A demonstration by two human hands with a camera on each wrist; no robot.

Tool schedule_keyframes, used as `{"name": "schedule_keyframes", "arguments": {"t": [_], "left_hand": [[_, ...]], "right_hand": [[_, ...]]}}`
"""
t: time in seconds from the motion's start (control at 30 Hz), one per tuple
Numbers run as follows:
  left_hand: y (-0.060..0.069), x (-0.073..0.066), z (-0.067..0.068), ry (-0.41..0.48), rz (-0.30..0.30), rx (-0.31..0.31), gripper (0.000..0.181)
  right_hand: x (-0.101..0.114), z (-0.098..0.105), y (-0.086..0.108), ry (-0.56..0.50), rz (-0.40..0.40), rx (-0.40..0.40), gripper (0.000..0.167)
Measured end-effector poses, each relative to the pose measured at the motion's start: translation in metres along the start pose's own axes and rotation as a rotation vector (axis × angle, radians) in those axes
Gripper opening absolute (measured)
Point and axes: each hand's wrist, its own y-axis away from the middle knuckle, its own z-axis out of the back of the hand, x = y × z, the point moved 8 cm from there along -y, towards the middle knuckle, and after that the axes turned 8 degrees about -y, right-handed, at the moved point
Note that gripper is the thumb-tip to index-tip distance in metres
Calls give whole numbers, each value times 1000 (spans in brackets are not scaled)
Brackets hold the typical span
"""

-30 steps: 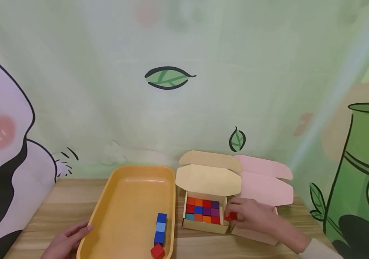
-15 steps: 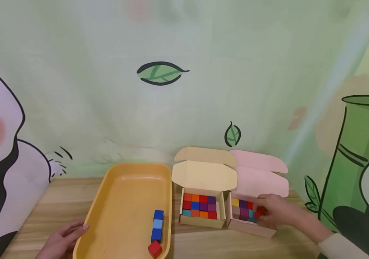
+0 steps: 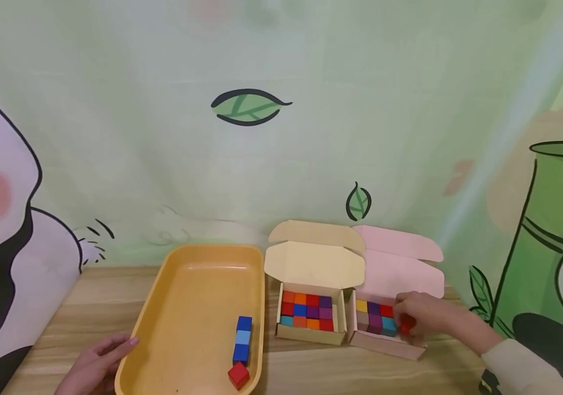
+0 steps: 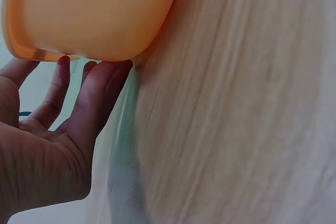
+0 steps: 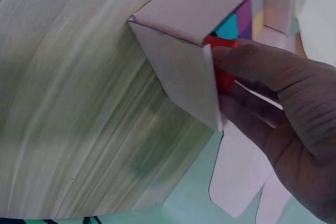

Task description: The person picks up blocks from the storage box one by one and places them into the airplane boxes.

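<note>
With its thumb over the left rim, my left hand (image 3: 96, 363) holds the yellow tray (image 3: 189, 307); its other fingers touch the outer wall in the left wrist view. Inside the tray, a column of two dark blue cubes and a light blue cube (image 3: 243, 337) stands near the right side, a red cube (image 3: 239, 375) turned askew at its near end. My right hand (image 3: 426, 314) pinches another red cube (image 5: 226, 74) at the right end of the pink box (image 3: 385, 344). Yellow, purple, red, teal and brownish cubes (image 3: 374, 322) fill the box's left part.
Left of the pink box stands an open cream box (image 3: 306, 334) packed with rows of coloured cubes. Both lids stand raised behind, near the printed cloth backdrop (image 3: 306, 164). Everything rests on a wood-grain table (image 3: 311, 367).
My right hand has carried the red cube rightward from between the two boxes to the pink box's right end and lowered it there. The left hand stays at the tray rim.
</note>
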Motion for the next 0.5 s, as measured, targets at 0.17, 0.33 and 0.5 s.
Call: {"name": "schedule_keyframes", "arguments": {"t": [0.17, 0.33, 0.5], "left_hand": [[0, -5, -1, 28, -17, 7, 75], [-3, -5, -2, 42, -17, 2, 67], [-2, -4, 1, 44, -25, -3, 60]], "right_hand": [[-5, -10, -9, 25, -63, 50, 29], [-9, -21, -12, 67, -104, 79, 41], [-8, -22, -13, 114, -37, 18, 44]]}}
